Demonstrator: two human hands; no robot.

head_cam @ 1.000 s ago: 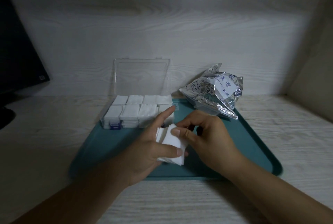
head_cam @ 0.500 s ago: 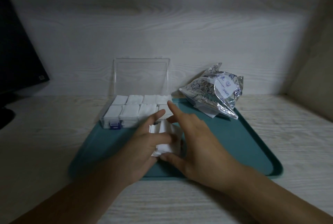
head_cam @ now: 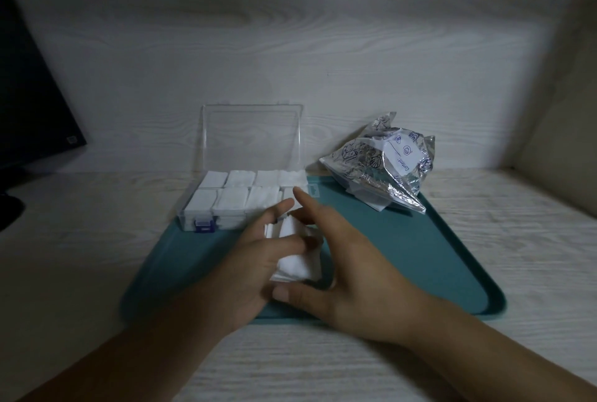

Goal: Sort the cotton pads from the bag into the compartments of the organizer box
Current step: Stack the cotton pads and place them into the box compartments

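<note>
A pale wood-grain tabletop (head_cam: pixel 97 272) carries a teal tray (head_cam: pixel 436 256), and everything of the task sits on that tray. At its far left stands the clear plastic organizer box (head_cam: pixel 193 217), its transparent lid (head_cam: pixel 252 139) upright behind it and a blue latch (head_cam: pixel 203 226) on its near wall. The box has two rows of four compartments; seven show white pads filling them to the brim, and the near right one is partly hidden behind fingers, so its fill is unclear. At the tray's far right lies the crumpled silvery bag (head_cam: pixel 378 172), printed with blue line drawings and a white label.

The two hands meet over the middle of the tray. The left hand (head_cam: pixel 245 266) grips a stack of cotton pads (head_cam: pixel 292 267), thumb across the top and fingers behind it; the pads are white, square-edged and soft-looking, their thin layers fanned a little at the upper edge. The right hand (head_cam: pixel 352 269) cups the stack from the other side, thumb against its lower edge and forefinger stretched out straight toward the box.
</note>
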